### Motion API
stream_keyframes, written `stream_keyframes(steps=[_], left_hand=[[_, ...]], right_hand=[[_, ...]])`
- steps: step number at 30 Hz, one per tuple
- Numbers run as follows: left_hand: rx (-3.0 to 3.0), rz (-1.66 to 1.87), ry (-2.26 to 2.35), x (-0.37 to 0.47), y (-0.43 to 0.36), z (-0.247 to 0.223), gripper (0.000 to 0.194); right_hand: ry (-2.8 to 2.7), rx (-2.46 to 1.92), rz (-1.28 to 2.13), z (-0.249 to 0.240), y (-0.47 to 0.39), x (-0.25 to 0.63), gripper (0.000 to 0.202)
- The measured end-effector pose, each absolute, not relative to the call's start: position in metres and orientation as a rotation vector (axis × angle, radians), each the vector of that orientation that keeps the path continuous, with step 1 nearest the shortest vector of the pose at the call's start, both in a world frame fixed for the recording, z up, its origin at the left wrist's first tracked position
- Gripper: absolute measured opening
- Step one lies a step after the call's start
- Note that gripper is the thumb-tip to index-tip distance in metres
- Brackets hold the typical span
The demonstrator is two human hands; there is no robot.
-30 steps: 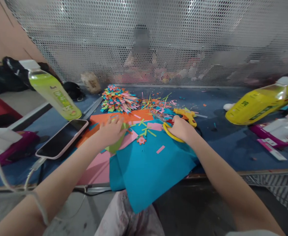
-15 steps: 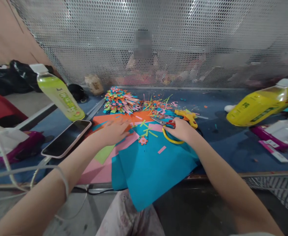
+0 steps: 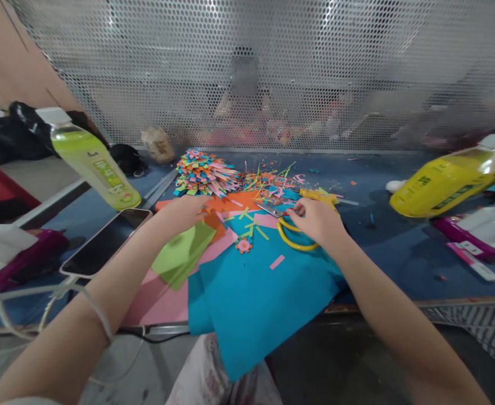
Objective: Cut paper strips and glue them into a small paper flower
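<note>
My right hand (image 3: 317, 222) is closed on a pair of scissors (image 3: 297, 242) with yellow loops and a red inner part, near the pivot. The blades point left over a blue sheet (image 3: 264, 304). My left hand (image 3: 190, 209) is over the sheets at left, its fingers bent against a small orange sheet (image 3: 217, 223); the fingertips are partly hidden. Below it lies a green sheet (image 3: 184, 256) on a pink one (image 3: 158, 301). A small flower-like piece (image 3: 244, 245), with a pink centre, and several green strips (image 3: 261, 232) lie on the blue sheet.
Behind the sheets stand a many-coloured layered cone (image 3: 205, 173) and a heap of scraps (image 3: 270, 183). A yellow glue gun (image 3: 321, 196) lies beyond my right hand. Bottles (image 3: 93, 163), a phone (image 3: 106, 242), a white cable (image 3: 93, 304) and tissue packs (image 3: 469, 233) are at the sides.
My left hand has shifted left and slightly back, its fingers more bent, and more of the green sheet shows. My right hand stays at the scissors with its fingers drawn closer together.
</note>
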State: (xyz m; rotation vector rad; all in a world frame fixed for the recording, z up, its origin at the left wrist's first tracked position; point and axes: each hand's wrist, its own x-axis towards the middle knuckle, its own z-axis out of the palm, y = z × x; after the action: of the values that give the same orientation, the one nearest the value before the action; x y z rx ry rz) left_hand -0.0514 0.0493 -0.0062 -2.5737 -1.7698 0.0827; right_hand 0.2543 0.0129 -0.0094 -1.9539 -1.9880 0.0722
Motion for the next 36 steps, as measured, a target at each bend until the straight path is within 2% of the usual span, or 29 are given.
stream_keyframes(steps=[5, 12, 20, 25, 30, 34, 36], left_hand=[[-2.419, 0.197, -1.617, -0.046, 0.045, -0.023, 0.053], [-2.373, 0.333, -1.365, -0.031, 0.038, -0.017, 0.067], [-2.342, -0.036, -1.532, -0.005, 0.060, 0.006, 0.048], [-2.425, -0.240, -1.439, 0.040, 0.083, 0.017, 0.036], [-2.500, -0.165, -1.397, 0.053, 0.091, 0.005, 0.036], [-2.602, -0.250, -1.287, 0.031, 0.074, -0.002, 0.051], [-2.710, -0.204, -1.351, 0.019, 0.060, 0.000, 0.040]], right_hand=[[-1.962, -1.960, 0.069, -0.003, 0.012, 0.256, 0.017], [-1.985, -1.974, 0.094, -0.002, 0.013, 0.258, 0.021], [-2.037, -1.903, 0.089, -0.006, 0.014, 0.259, 0.020], [-2.033, -1.935, 0.095, -0.004, 0.013, 0.258, 0.020], [-2.041, -1.918, 0.123, -0.005, 0.014, 0.259, 0.018], [-2.062, -1.880, 0.135, -0.007, 0.015, 0.262, 0.012], [-2.080, -1.837, 0.127, -0.008, 0.014, 0.263, 0.010]])
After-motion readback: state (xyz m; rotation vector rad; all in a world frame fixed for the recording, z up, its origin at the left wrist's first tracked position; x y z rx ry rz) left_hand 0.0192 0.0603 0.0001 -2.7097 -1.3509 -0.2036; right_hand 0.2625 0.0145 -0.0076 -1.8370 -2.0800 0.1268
